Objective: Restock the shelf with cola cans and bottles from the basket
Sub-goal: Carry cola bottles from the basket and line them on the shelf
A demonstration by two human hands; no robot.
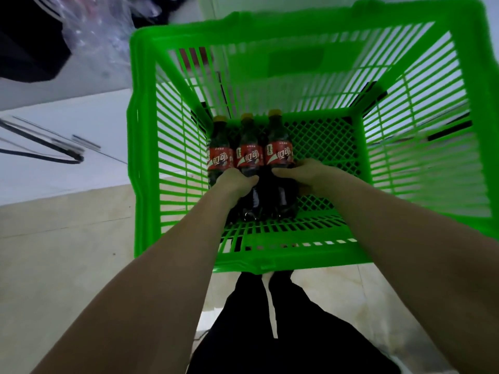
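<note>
A bright green slatted basket (270, 259) stands on the floor right in front of me. Three cola bottles with red labels and yellow caps lie side by side on its bottom: the left bottle (219, 157), the middle bottle (249, 155) and the right bottle (278, 152). Both my arms reach down into the basket. My left hand (236, 180) grips the lower part of the left and middle bottles. My right hand (302, 174) curls round the lower part of the right bottle. No cans and no shelf are in view.
Pale tiled floor (67, 252) lies to the left and below, with my dark trousers (270, 327) under the basket. A black strap or cable (54, 155) lies on a white surface at left. Dark bags and clear plastic (89, 31) sit at the top left.
</note>
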